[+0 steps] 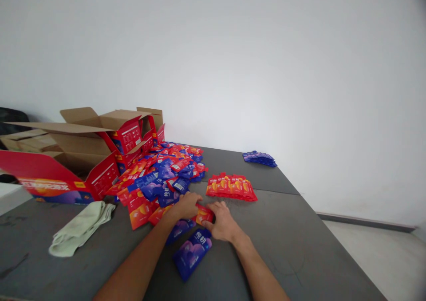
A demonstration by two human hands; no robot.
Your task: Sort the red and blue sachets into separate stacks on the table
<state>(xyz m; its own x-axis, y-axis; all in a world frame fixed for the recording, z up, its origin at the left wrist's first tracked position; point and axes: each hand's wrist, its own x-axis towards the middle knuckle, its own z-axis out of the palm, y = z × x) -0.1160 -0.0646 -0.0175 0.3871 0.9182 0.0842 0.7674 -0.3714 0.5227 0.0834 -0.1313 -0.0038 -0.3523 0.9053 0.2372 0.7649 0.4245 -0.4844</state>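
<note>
Right hand (222, 222) holds red-orange pouch (203, 215), thumb and fingers at its right end; left hand (188, 204) curled at its left, grip unclear. Pouch sits beside mixed pouch pile (165, 173).

Glossy plastic pouches (193, 253); cardboard boxes (60, 193); matt cloth (80, 230); smooth tabletop (273, 234).

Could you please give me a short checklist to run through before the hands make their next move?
1. Right hand at the red pouch: ok, touching its right side.
2. Left hand gripping firmly: cannot tell, its fingertips are partly hidden.
3. Red row neatly overlapped: ok.
4. Blue stack apart from the red row: ok, well beyond it.
5. Pile sorted by colour: not ok, red and blue are mixed.
6. Cloth clear of both hands: ok, off to the left.
</note>
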